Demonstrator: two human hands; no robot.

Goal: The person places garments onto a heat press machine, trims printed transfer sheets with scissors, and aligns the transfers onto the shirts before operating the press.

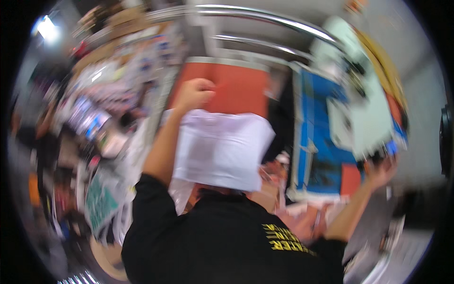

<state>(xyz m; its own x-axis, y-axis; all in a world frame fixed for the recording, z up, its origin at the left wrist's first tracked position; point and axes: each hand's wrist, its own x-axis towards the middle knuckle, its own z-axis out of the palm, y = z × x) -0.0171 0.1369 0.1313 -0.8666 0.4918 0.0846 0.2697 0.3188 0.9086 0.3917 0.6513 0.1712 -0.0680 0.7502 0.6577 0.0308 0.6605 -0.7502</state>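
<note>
A white folded cloth [217, 151], perhaps a garment, lies in front of me over the near part of an orange-red flat board [236, 85]. Past its far left edge, my left hand [195, 94] hovers over the bare part of the board, fingers curled in and no object visible in them. Far out to the right, my right hand [382, 171] is raised beside the lower end of a pale green machine panel [364, 125]. Small dark parts [377, 155] sit right by its fingers. Motion blur hides whether it grips them.
Shiny metal rails [274, 18] cross behind the board. To its right stands a blue flat bed [321, 128] with a pale frame. Clear plastic-wrapped goods [109, 75] pile up at left, with a green-printed plastic bag [100, 201] nearer. Another person [35, 137] is at far left.
</note>
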